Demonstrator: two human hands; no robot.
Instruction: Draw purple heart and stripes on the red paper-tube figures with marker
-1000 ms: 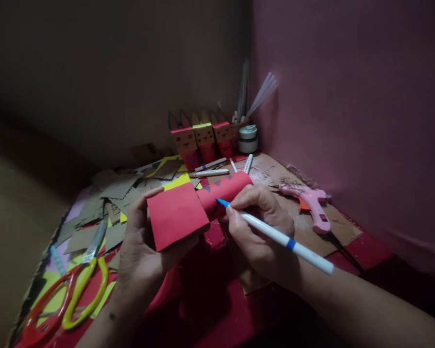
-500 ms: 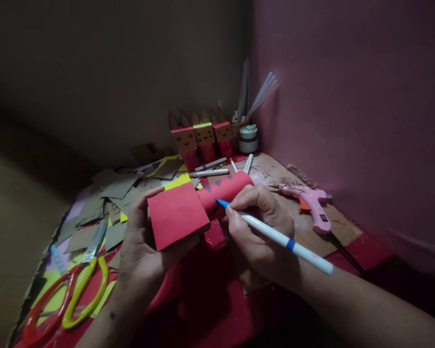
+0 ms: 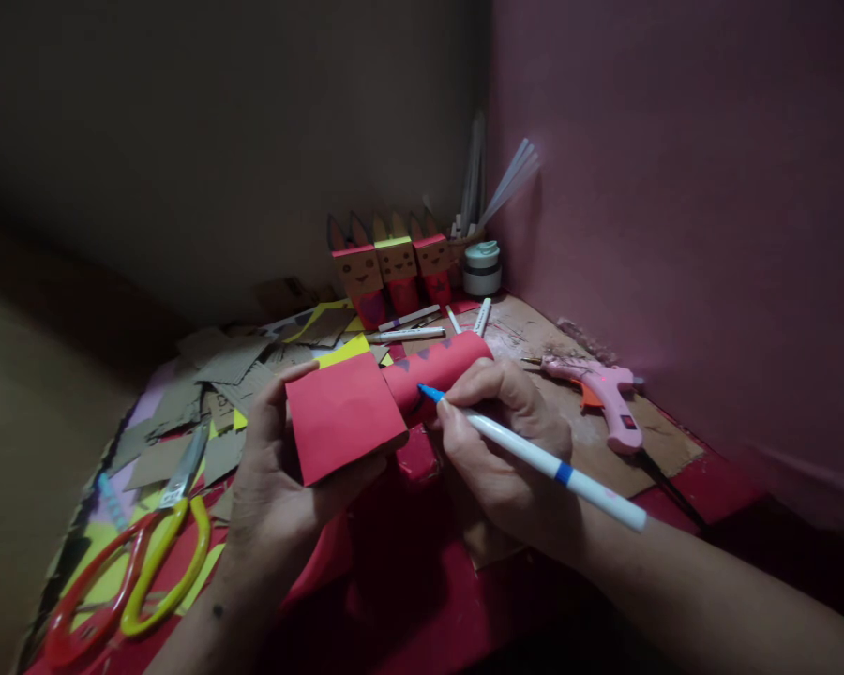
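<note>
My left hand (image 3: pixel 281 497) grips a paper-covered cardboard figure by its square red head (image 3: pixel 344 412). The figure's red tube body (image 3: pixel 457 361) points away to the right and carries a row of dark drawn marks. My right hand (image 3: pixel 506 441) pinches a white marker (image 3: pixel 535 457) with a blue band. Its blue tip meets the side of the tube at a dark mark, close to the head. The underside of the head and my left fingertips there are partly hidden.
Scissors (image 3: pixel 158 553) with red and yellow handles lie at left among cardboard scraps (image 3: pixel 232 356). Several finished-looking eared figures (image 3: pixel 358 272) stand at the back, beside a lidded jar (image 3: pixel 482 269). Loose markers (image 3: pixel 408 334) lie before them. A pink glue gun (image 3: pixel 605 389) rests at right.
Almost nothing differs. The marker tip and both hands stay in nearly the same place on the figure.
</note>
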